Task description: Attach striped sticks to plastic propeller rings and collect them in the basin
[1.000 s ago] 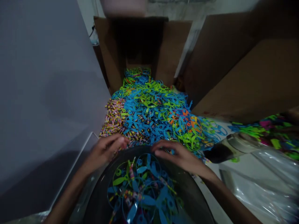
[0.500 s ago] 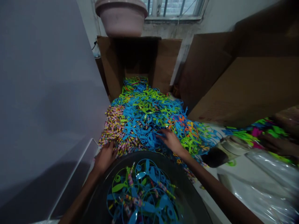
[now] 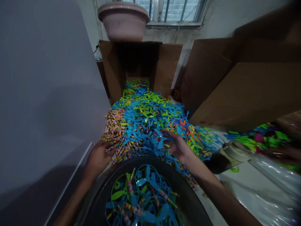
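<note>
A heap of thin plastic propeller rings (image 3: 150, 119) in blue, lime green and orange spreads across the table. A bank of small striped sticks (image 3: 114, 130) lies along its left side. My left hand (image 3: 98, 158) rests at the edge of those sticks, fingers curled over them. My right hand (image 3: 175, 146) reaches among the blue rings, its fingers apart. Below both hands sits a dark round basin (image 3: 190, 197) holding several blue and green rotors and striped sticks. Whether my left hand grips any sticks is hidden.
A grey board with a pale edge (image 3: 58, 110) walls the left side. Cardboard sheets (image 3: 246, 94) stand behind and to the right. A pink basin (image 3: 123, 22) sits high up below a barred window (image 3: 171, 12). A dark bottle (image 3: 228, 158) and clear plastic (image 3: 258, 194) lie to the right.
My hands have moved off the basin rim and onto the heap. The right hand has gone farther into the blue rings, and the view has tilted upward.
</note>
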### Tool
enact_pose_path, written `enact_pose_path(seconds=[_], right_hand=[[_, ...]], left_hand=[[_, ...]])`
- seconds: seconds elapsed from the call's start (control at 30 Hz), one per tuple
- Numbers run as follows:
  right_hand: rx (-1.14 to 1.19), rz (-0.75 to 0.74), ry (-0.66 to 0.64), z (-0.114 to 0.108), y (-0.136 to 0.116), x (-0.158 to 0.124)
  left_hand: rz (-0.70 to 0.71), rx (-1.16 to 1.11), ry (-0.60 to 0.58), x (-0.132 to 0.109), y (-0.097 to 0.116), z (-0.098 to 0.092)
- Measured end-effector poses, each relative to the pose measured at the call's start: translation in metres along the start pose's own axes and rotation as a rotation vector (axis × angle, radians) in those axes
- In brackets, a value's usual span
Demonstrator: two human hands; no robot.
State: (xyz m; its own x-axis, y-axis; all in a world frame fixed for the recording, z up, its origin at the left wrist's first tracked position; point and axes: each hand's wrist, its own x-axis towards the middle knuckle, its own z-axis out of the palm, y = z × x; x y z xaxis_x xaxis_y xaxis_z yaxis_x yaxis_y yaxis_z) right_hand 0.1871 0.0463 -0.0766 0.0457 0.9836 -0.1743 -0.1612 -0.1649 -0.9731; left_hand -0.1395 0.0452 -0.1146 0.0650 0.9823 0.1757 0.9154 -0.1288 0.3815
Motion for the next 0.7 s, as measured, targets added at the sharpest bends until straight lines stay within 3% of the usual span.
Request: enact_pose_path(seconds=[0.13, 0.27, 0.37, 0.47, 0.57, 0.7], right_hand=[[0.149, 0.059, -0.075, 0.010, -0.002, -0.008], [0.126, 0.042, -0.204, 0.031, -0.001, -0.030], [0.003, 0.028, -0.361, 0.047, -0.002, -0.050], [-0.131, -0.018, -0.445, 0.056, -0.006, -0.065], [-0.248, -0.086, -0.435, 0.057, -0.008, -0.072], [-0.271, -0.201, -0.305, 0.054, -0.008, -0.075]], left_hand=[[-0.066, -0.444, 0.090, -0.010, 0.022, -0.018], [-0.036, -0.898, -0.003, -0.032, 0.066, -0.043], [0.008, -0.940, 0.029, -0.044, 0.095, -0.058], [0.111, -0.873, 0.076, -0.046, 0.111, -0.064], [0.156, -0.868, 0.032, -0.046, 0.113, -0.064], [0.073, -1.026, -0.138, -0.048, 0.112, -0.062]])
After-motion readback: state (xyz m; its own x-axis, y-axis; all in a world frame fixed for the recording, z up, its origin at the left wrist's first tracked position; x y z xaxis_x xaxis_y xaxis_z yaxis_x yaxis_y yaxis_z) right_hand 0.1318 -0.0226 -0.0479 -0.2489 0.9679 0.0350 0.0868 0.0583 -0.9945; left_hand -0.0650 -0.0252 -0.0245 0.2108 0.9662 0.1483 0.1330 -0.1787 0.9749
